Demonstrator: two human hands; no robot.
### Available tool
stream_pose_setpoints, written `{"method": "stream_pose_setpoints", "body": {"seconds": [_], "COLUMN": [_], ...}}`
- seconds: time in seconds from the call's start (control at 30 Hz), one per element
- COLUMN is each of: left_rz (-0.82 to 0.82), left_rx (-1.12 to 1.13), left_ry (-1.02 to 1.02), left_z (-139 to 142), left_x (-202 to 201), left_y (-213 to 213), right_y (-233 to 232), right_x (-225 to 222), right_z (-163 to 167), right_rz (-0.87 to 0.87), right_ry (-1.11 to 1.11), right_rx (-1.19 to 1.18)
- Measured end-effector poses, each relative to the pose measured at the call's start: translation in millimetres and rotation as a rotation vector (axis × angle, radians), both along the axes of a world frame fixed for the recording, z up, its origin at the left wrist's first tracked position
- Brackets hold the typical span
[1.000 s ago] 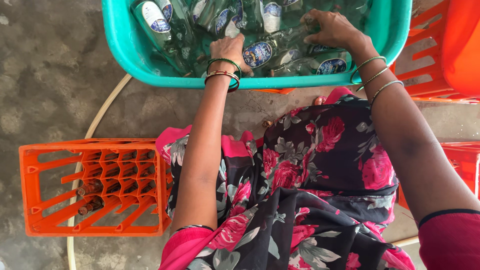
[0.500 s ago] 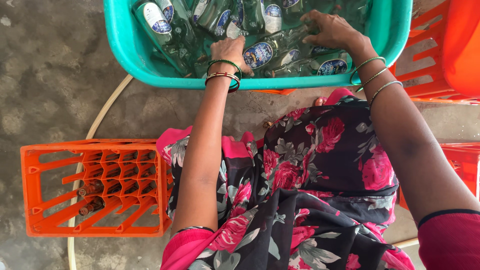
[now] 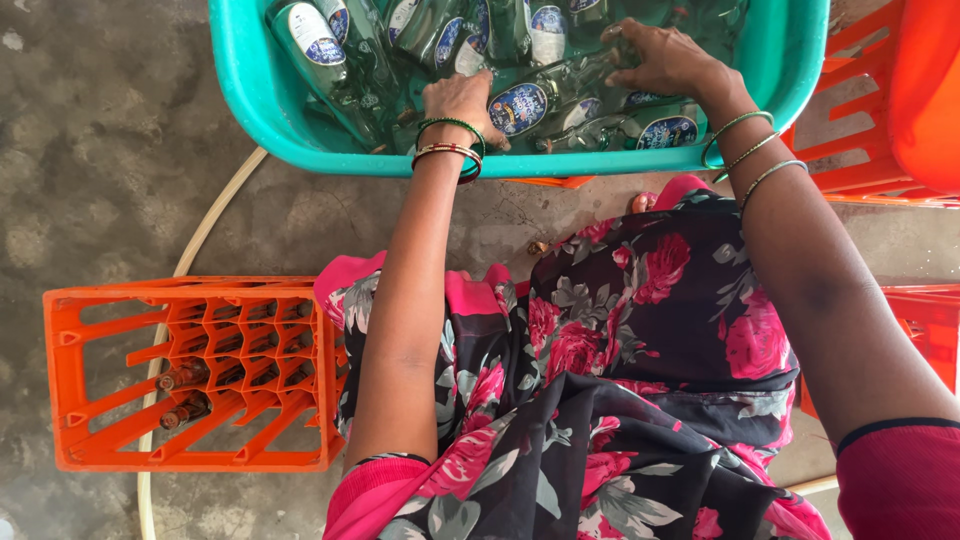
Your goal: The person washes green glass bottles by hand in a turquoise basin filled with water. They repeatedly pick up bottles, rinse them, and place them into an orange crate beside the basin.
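Observation:
A teal plastic tub [image 3: 262,118] at the top holds water and several clear glass bottles with blue and white labels. My left hand [image 3: 460,100] reaches into the tub and grips one labelled bottle [image 3: 535,98] near its base. My right hand [image 3: 665,58] rests on the far end of the same bottle, fingers curled over it. Both wrists wear thin bangles. Other bottles [image 3: 312,38] lie tilted around my hands.
An orange plastic crate [image 3: 190,370] with divider cells stands on the concrete floor at the left, two bottles in it. More orange crates [image 3: 880,110] sit at the right. A pale hose [image 3: 205,230] runs along the floor beside the crate. A floral dress covers my lap.
Both hands stay on the bottle in the tub; they have barely shifted. The view has moved slightly.

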State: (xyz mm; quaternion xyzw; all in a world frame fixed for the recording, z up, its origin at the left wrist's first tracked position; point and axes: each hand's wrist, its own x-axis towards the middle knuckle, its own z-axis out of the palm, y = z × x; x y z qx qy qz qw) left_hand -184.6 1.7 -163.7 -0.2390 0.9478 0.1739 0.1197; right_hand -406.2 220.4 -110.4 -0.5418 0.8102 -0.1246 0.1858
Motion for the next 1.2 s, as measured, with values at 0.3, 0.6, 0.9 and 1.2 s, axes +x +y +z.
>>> {"method": "stream_pose_setpoints", "body": {"seconds": [0.3, 0.6, 0.9, 1.2], "left_rz": [0.003, 0.018, 0.014, -0.019], "left_rx": [0.001, 0.005, 0.003, -0.122], "left_ry": [-0.004, 0.009, 0.001, -0.067], "left_z": [0.9, -2.3, -2.3, -16.0], "left_x": [-0.8, -3.0, -2.6, -9.5], "left_y": [1.2, 1.2, 0.9, 15.0], "right_y": [1.0, -0.1, 0.8, -11.1], "right_x": [-0.9, -3.6, -3.8, 14.9], "right_z": [2.1, 1.4, 3.1, 14.2], "right_rz": [-0.015, -0.013, 0.01, -0.175], "right_ry": [-0.013, -0.004, -0.009, -0.473], "right_rx": [0.026, 0.042, 0.006, 0.049]}}
